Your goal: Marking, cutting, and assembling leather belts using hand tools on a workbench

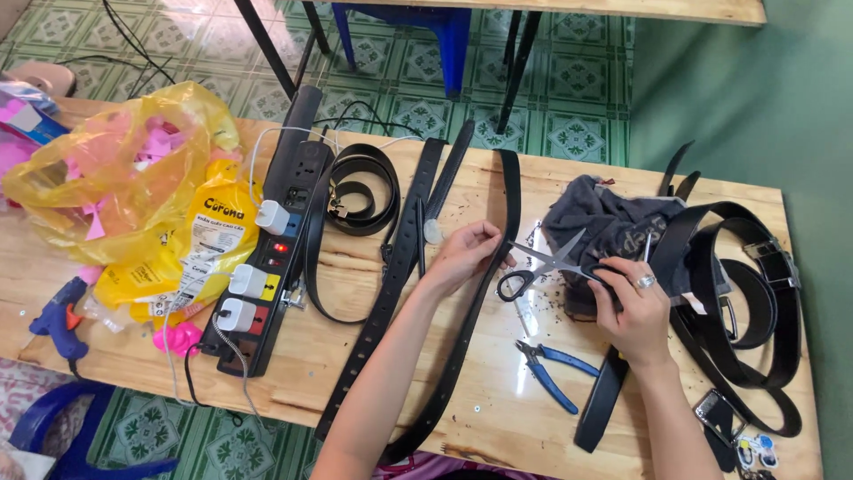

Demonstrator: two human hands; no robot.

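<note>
Scissors (551, 264) are held open in the right hand (633, 307), near the desk (498, 391) middle. A black belt (484, 267), running toward the near edge, is pinched by the left hand (464, 253).

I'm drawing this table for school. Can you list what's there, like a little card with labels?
Left hand: pinches a long black belt
Right hand: holds open scissors by the belt
Near right hand: blue-handled pliers, grey cloth
Right side: pile of black belts
Left side: black power strip, yellow plastic bag, blue glue gun
Surface: wooden table
</note>
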